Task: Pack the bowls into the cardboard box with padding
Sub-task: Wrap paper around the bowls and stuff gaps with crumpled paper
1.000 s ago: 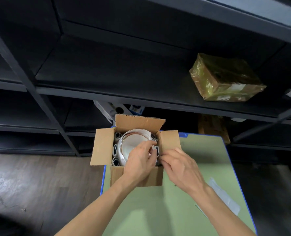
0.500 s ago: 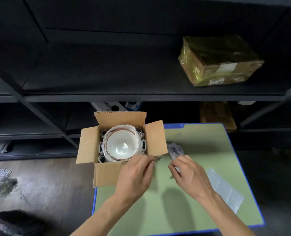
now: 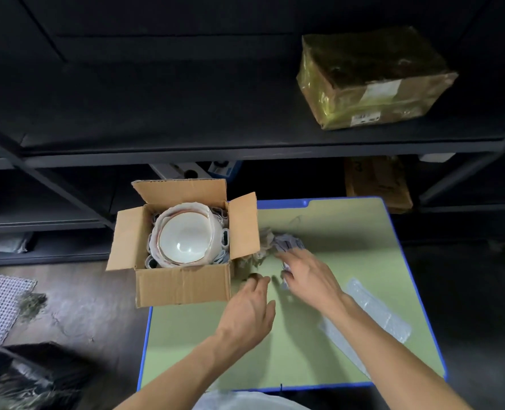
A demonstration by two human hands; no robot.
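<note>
Head view, nearest: my left hand (image 3: 245,309) hovers over the green table (image 3: 275,356), fingers loosely curled and holding nothing, fingertips just short of the crumpled padding (image 3: 286,242).
Right hand: my right hand (image 3: 307,276) lies on that padding with fingers stretched forward; blur hides whether it grips.
Hands together or apart: apart, a narrow gap of table between them.
Bubble wrap: a clear strip of bubble wrap (image 3: 372,315) lies flat just right of my right forearm.
Box: the cardboard box (image 3: 183,287) stands at the table's far left, flaps open, just left of the padding.
Bowls: the white bowls (image 3: 184,241) sit nested inside the box, paper rolls packed round them.
Background: a film-wrapped parcel (image 3: 372,81) rests on the dark shelf (image 3: 186,113), well apart.
</note>
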